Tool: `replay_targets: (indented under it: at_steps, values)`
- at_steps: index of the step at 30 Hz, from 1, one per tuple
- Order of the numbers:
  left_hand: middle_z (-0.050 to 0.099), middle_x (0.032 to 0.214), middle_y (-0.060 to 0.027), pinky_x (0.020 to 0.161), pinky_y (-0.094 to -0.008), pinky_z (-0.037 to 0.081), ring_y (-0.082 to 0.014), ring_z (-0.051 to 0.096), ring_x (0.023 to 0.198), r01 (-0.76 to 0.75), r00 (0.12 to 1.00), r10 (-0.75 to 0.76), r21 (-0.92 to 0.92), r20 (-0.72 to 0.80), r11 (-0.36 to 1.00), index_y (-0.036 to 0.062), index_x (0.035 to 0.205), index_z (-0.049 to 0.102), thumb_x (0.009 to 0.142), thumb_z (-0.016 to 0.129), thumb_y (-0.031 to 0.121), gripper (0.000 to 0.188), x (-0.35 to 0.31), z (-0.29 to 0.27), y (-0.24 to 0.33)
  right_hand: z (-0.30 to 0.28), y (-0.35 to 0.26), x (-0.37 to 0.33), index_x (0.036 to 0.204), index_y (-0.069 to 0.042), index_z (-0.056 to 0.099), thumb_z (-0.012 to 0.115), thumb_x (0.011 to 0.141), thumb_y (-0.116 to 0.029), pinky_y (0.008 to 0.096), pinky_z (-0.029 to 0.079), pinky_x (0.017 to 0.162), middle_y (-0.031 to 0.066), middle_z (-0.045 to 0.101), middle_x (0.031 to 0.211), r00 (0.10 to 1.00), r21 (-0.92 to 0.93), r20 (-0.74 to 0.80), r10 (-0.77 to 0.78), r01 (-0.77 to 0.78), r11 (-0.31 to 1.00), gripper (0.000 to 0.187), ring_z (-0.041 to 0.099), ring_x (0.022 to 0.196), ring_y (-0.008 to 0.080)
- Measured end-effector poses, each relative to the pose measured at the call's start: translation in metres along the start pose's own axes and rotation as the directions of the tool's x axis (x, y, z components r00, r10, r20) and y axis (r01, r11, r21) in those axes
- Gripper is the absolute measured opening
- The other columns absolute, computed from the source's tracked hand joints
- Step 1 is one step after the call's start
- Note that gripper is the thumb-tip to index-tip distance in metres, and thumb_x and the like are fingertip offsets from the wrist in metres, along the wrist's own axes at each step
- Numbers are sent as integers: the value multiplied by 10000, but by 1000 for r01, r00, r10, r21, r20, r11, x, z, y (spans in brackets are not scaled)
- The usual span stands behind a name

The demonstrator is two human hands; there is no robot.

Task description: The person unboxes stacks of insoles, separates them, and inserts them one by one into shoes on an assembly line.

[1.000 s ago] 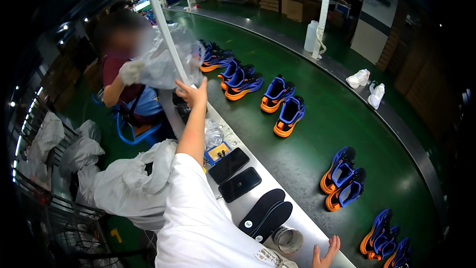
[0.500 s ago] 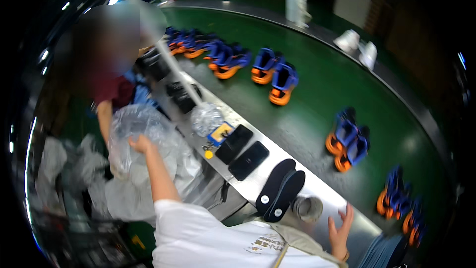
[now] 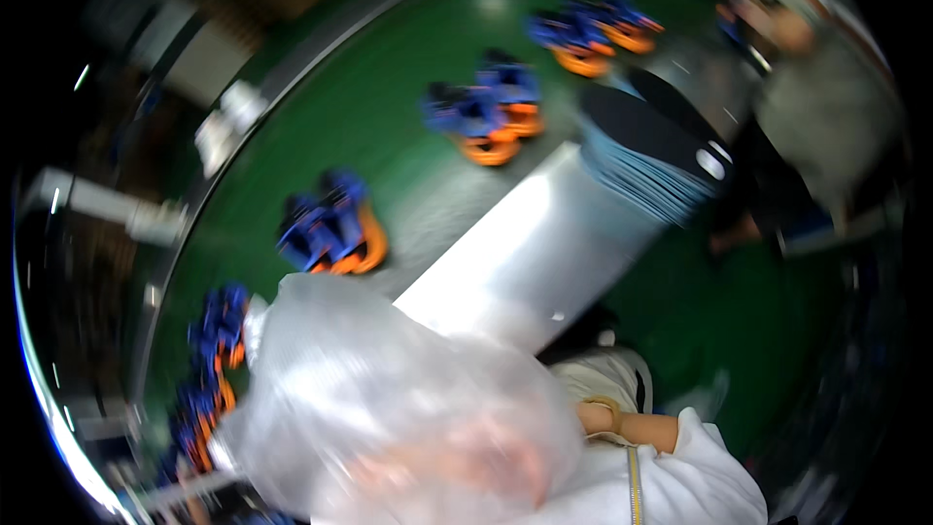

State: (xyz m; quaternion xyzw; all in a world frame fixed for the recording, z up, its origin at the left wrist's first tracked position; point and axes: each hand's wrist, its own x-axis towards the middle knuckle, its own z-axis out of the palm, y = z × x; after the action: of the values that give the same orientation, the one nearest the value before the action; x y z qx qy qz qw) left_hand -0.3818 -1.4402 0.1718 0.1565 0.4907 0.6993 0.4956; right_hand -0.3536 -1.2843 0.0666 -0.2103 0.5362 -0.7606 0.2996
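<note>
A clear plastic bag (image 3: 389,369) is in the lower middle of the frame, large and puffed, and it hides the near end of the metal table (image 3: 525,243) behind it. Whether the bag touches this table, I cannot tell. Through the plastic, at the bottom of the frame, the left hand (image 3: 381,472) and the right hand (image 3: 498,457) appear as pink blurred shapes. The fingers of both hands are too blurred, so I cannot tell if they are apart, together or clamped on the plastic. The right forearm comes from a white sleeve (image 3: 714,457) at the lower right, with a yellowish band (image 3: 604,410) around the wrist.

At the far end of the table, right of the upper middle, lies a stack of insoles (image 3: 646,146), black on the top and blue-grey along the sides. On the green surface (image 3: 408,58) beside the table, blue and orange shoes (image 3: 335,224) stand in groups, from the lower left to the top of the frame. White shoes (image 3: 228,126) are at the upper left, near its dark edge. Another person (image 3: 826,107) in greyish clothes is at the upper right, blurred.
</note>
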Motion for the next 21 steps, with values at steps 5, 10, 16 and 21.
replay_targets:
  at_steps: [5,10,16,21]
  values:
    - [334,1284,-316,891,-396,411,-362,547,998,50,979,160,914,-124,402,-71,1351,157,643,732,470,1061,92,15,-15,-32,83,-110,1136,15,510,504,852,-254,300,471,801,115,592,1034,660,808,-421,-622,585,74,391,578,906,188]
    - [555,1090,-195,891,-312,401,-257,535,1015,418,544,-834,830,97,369,27,1204,494,779,645,394,582,161,42,-117,-21,118,-219,1149,10,492,587,821,-195,307,469,807,104,580,1002,684,752,-568,458,657,-48,398,553,943,189]
    - [576,1090,-139,909,-298,378,-209,526,1024,751,168,-986,645,22,143,16,1134,552,857,544,387,464,228,83,-175,0,132,-240,1230,-52,445,641,785,-172,358,392,902,137,469,1227,373,36,-928,8,68,997,500,513,1034,243]
    - [450,1263,-170,937,-324,381,-259,476,1127,577,367,-918,737,151,352,1,1208,487,875,528,309,456,291,89,-183,-48,189,-277,1137,-47,502,680,752,-137,355,398,886,93,561,1078,316,78,-948,48,83,994,434,526,1008,226]
